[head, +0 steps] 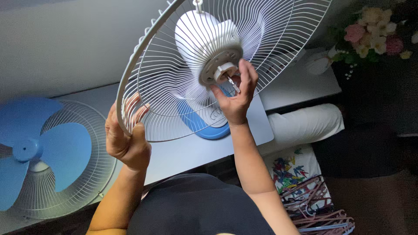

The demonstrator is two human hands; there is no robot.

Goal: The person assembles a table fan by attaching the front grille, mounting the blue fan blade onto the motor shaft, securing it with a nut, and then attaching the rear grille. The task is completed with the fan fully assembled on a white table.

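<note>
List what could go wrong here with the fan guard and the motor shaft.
1. The left hand grips the wire guard only at its rim, so the guard may tilt or slip.
2. The right hand works with its fingers beside the bare metal shaft; a slip could jab them.
3. The blue blade lies loose on the other guard near the table edge and might be knocked.

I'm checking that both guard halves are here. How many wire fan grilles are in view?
2: one wire grille on the fan motor, gripped at its rim by the left hand; another wire grille lies under the blue blade.
</note>
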